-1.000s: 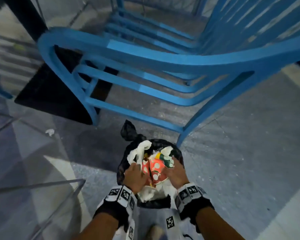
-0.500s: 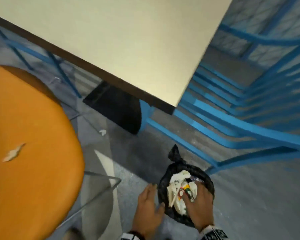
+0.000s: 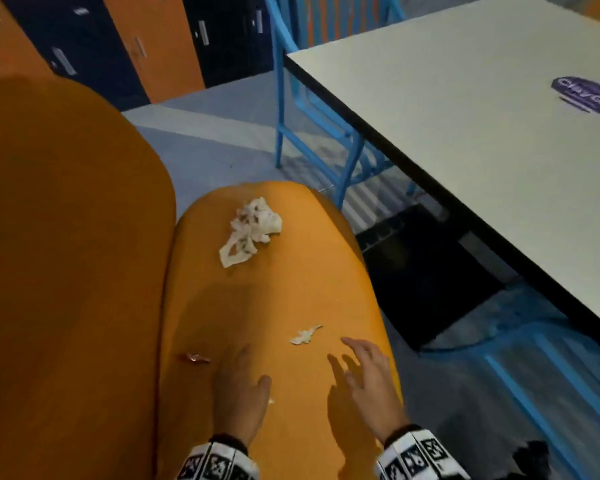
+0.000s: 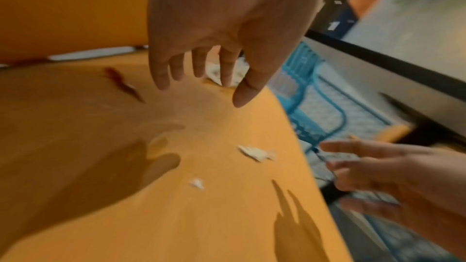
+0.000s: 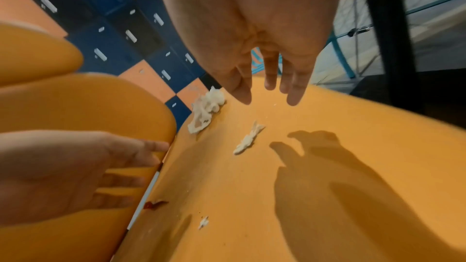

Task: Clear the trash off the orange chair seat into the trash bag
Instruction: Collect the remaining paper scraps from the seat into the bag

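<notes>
The orange chair seat [image 3: 291,289] carries a crumpled white tissue [image 3: 252,230] at its far end. Nearer me lie a small white scrap [image 3: 305,335], a red wrapper bit [image 3: 196,357] and a tiny white crumb [image 5: 203,222]. My left hand [image 3: 253,363] hovers open over the near part of the seat, just right of the red wrapper bit [image 4: 123,85]. My right hand [image 3: 347,358] hovers open by the seat's right edge, just short of the small white scrap [image 5: 248,138]. Neither hand holds anything. A black lump [image 3: 530,459] on the floor at lower right may be the trash bag.
The chair's orange backrest [image 3: 66,237] rises at the left. A white table [image 3: 465,133] with a black edge overhangs on the right, with blue chairs [image 3: 326,133] beyond and under it. Blue and orange lockers [image 3: 153,46] line the back wall.
Both hands have left the black bag on the floor and come up over the orange seat, empty. The view has swung from the bag to the seat.
</notes>
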Demonstrator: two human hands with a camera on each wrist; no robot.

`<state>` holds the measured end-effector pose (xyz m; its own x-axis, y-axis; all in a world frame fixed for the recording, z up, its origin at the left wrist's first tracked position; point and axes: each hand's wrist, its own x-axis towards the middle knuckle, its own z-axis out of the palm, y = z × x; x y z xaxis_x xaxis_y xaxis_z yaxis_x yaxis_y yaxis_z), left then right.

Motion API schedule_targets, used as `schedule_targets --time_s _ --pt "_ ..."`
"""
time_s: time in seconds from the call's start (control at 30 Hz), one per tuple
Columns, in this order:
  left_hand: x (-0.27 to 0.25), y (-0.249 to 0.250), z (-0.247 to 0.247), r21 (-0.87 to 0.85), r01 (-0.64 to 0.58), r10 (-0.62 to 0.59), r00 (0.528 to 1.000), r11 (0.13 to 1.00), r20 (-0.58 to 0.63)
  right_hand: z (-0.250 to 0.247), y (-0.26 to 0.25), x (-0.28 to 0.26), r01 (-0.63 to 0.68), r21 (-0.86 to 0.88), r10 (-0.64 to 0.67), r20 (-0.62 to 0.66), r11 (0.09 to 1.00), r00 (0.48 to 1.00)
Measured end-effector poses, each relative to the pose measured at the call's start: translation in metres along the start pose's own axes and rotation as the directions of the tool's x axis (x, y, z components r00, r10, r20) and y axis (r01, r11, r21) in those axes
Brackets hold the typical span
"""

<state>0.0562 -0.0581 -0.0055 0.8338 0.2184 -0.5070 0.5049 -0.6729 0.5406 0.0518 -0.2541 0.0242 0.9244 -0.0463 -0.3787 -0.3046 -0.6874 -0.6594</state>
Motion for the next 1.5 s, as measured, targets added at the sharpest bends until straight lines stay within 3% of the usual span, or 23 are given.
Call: schedule_targets --time_s 0.1,0.2,0.3,0.37,0.5,0.7,0.9,1.0,1.2,1.33,1.5 --pt "0.041 -0.034 -0.025 0.126 0.210 -0.201 0.977 0.970 -0.077 0.034 -0.023 0.040 0.060 -0.120 -0.048 0.105 0.991 0.993" --pt "0.061 -0.048 -0.034 0.071 0.235 -0.226 0.967 0.969 -0.122 0.057 -0.036 0.071 0.124 -0.281 -0.073 0.186 0.952 0.980" --pt "0.072 -0.055 -0.031 0.066 0.285 -0.278 0.956 0.956 -0.092 0.070 -0.040 0.085 0.224 -0.479 -0.094 0.280 0.849 0.955" --pt "0.075 -0.058 -0.029 0.035 0.315 -0.310 0.945 0.948 -0.108 0.076 -0.037 0.088 0.249 -0.512 -0.087 0.319 0.822 0.944" --pt "0.081 -0.062 -0.027 -0.090 0.268 -0.277 0.953 0.959 -0.120 0.084 -0.028 0.094 0.257 -0.356 -0.136 0.330 0.899 0.934" --pt "0.104 -0.022 -0.051 -0.481 0.191 -0.295 0.944 0.855 -0.149 0.067 -0.064 0.144 0.186 -0.108 -0.179 0.068 0.977 0.981" --pt "0.173 0.046 -0.084 -0.601 0.034 -0.173 0.969 0.799 -0.174 0.039 -0.132 0.229 0.249 0.096 -0.241 -0.087 0.964 0.967" --pt "0.203 0.062 -0.091 -0.575 0.028 -0.161 0.970 0.818 -0.182 0.039 -0.150 0.263 0.214 0.146 -0.204 -0.078 0.966 0.976" --pt "0.230 0.069 -0.076 -0.609 0.083 -0.182 0.978 0.789 -0.102 0.055 -0.155 0.293 0.224 -0.008 -0.224 -0.071 0.975 0.972" --pt "0.237 0.075 -0.064 -0.720 0.153 -0.232 0.973 0.677 -0.012 0.066 -0.150 0.300 0.210 -0.010 -0.209 0.067 0.978 0.976" --pt "0.234 0.084 -0.057 -0.722 0.132 -0.126 0.990 0.679 0.062 0.073 -0.146 0.280 0.119 0.071 -0.132 0.244 0.990 0.961"
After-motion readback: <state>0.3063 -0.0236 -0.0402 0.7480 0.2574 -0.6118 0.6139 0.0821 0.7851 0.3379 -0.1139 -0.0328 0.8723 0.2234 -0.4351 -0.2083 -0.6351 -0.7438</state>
